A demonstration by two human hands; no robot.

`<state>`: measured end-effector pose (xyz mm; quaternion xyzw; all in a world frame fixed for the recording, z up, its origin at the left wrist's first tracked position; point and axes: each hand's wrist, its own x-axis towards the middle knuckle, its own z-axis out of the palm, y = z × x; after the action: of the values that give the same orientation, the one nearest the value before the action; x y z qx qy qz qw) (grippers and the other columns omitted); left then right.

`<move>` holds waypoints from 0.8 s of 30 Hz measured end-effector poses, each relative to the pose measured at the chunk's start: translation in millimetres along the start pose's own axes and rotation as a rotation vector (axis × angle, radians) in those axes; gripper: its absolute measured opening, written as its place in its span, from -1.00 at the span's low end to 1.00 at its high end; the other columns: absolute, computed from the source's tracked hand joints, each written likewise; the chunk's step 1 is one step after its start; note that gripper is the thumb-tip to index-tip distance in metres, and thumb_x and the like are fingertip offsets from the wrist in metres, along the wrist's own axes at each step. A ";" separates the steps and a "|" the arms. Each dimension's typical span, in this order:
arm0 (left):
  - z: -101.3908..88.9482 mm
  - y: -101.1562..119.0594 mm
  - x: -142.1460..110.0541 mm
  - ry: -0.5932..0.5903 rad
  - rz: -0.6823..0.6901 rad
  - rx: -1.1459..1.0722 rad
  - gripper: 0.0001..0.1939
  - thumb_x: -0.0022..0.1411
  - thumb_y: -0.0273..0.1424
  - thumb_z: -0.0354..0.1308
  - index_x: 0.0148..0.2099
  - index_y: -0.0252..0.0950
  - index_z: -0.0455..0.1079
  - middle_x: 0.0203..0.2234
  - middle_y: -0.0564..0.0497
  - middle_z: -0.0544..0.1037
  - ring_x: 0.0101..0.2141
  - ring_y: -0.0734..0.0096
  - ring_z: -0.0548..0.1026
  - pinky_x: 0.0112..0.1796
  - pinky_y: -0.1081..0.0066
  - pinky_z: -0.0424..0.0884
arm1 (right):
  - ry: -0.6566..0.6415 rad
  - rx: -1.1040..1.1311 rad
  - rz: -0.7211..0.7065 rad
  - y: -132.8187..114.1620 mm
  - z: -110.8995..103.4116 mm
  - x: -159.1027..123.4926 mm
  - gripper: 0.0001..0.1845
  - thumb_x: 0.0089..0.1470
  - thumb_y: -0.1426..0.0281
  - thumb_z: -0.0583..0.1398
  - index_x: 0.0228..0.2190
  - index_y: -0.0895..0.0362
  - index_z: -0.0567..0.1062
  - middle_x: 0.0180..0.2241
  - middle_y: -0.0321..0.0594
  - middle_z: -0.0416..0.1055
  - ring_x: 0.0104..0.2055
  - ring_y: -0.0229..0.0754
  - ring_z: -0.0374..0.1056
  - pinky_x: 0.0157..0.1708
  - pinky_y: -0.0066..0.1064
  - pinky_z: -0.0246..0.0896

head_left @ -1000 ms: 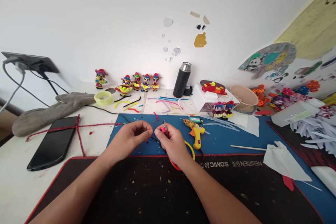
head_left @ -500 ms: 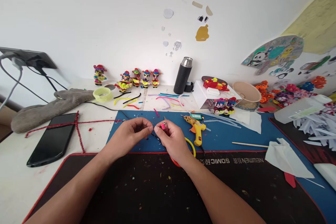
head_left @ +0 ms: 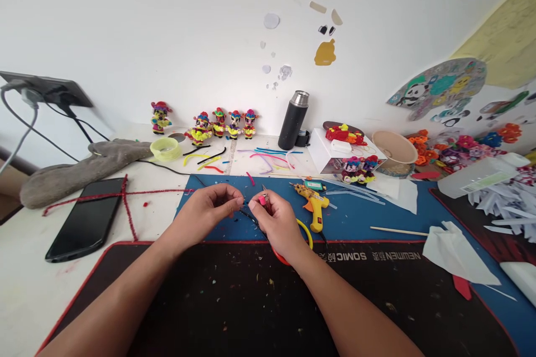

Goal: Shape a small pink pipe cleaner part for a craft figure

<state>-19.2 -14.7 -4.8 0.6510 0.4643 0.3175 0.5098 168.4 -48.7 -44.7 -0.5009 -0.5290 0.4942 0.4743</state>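
Observation:
My left hand [head_left: 213, 209] is closed in a pinch over the blue mat; anything between thumb and forefinger is too small to make out. Just right of it, my right hand [head_left: 274, 220] is wrapped round a pair of scissors [head_left: 306, 232]. One yellow and one red handle loop show under the palm, and the metal tip points up past the fingers. A short pink piece of pipe cleaner [head_left: 262, 199] sits at the fingers of this hand. The two hands are slightly apart. A black cord [head_left: 248, 215] lies on the mat beneath them.
A yellow hot glue gun [head_left: 317, 212] and clear glue sticks [head_left: 355, 189] lie to the right. Cut pipe cleaners [head_left: 268, 162], a black flask [head_left: 293, 122] and several small figures [head_left: 201, 129] stand or lie behind. At left are a phone [head_left: 87, 223] and a tape roll [head_left: 165, 149].
The fingertips have drawn slightly apart from nearly touching. The head view has tilted and shifted a little; both hands keep their grip.

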 end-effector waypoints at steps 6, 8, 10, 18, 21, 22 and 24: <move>-0.2 -1.3 -0.3 -0.007 0.010 0.020 -0.58 0.19 0.06 0.29 -0.27 -0.22 0.54 -0.39 0.02 0.58 -0.38 0.29 0.49 -0.32 0.37 0.44 | 0.015 0.004 0.007 -0.8 0.9 0.3 -0.70 0.23 0.11 0.25 -0.36 0.08 0.45 -0.59 -0.45 0.10 -0.57 -0.30 -0.02 -0.56 -0.44 -0.04; 0.1 -2.6 -0.2 -0.020 0.011 0.035 -0.60 0.21 0.03 0.28 -0.26 -0.21 0.54 -0.38 0.02 0.59 -0.38 0.28 0.49 -0.32 0.36 0.44 | 0.015 0.006 0.014 -1.8 1.2 0.0 -0.70 0.23 0.11 0.25 -0.36 0.07 0.44 -0.59 -0.45 0.10 -0.57 -0.30 -0.03 -0.56 -0.44 -0.06; 0.4 -4.0 0.0 -0.037 0.015 0.041 -0.63 0.23 0.01 0.27 -0.25 -0.21 0.55 -0.39 0.03 0.60 -0.38 0.29 0.50 -0.32 0.37 0.43 | 0.012 0.005 0.022 -2.1 1.3 -0.2 -0.70 0.22 0.11 0.25 -0.36 0.07 0.44 -0.59 -0.46 0.09 -0.58 -0.31 -0.04 -0.57 -0.44 -0.07; 0.8 -6.5 -0.3 -0.058 0.018 0.057 -0.67 0.29 -0.04 0.24 -0.24 -0.20 0.53 -0.39 0.07 0.57 -0.37 0.30 0.48 -0.32 0.38 0.38 | 0.002 -0.010 0.010 -1.8 1.2 -0.8 -0.73 0.25 0.15 0.24 -0.36 0.08 0.45 -0.56 -0.43 0.14 -0.57 -0.31 0.00 -0.56 -0.44 -0.05; 0.7 -7.2 -0.8 -0.066 0.022 0.067 -0.68 0.30 -0.04 0.24 -0.24 -0.20 0.52 -0.40 0.07 0.55 -0.37 0.31 0.46 -0.32 0.38 0.35 | -0.003 -0.015 0.012 -2.2 1.5 -1.1 -0.74 0.25 0.16 0.23 -0.35 0.08 0.45 -0.54 -0.42 0.16 -0.56 -0.31 0.02 -0.57 -0.44 -0.04; 0.8 -7.5 -0.9 -0.066 0.022 0.069 -0.68 0.31 -0.04 0.23 -0.23 -0.20 0.52 -0.40 0.08 0.55 -0.37 0.31 0.45 -0.32 0.38 0.35 | -0.005 -0.017 0.012 -2.3 1.6 -1.1 -0.74 0.25 0.16 0.24 -0.35 0.08 0.45 -0.53 -0.42 0.17 -0.56 -0.31 0.03 -0.56 -0.44 -0.04; 1.2 -8.1 -0.8 -0.064 0.023 0.068 -0.68 0.31 -0.05 0.23 -0.24 -0.20 0.51 -0.40 0.08 0.54 -0.36 0.32 0.44 -0.31 0.38 0.34 | -0.006 -0.015 0.010 -2.6 1.8 -1.2 -0.74 0.25 0.16 0.24 -0.36 0.08 0.44 -0.52 -0.42 0.17 -0.55 -0.30 0.04 -0.56 -0.44 -0.02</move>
<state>-20.8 -15.5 -12.9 0.6829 0.4507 0.2866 0.4984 166.5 -50.0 -42.3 -0.5057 -0.5316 0.4943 0.4662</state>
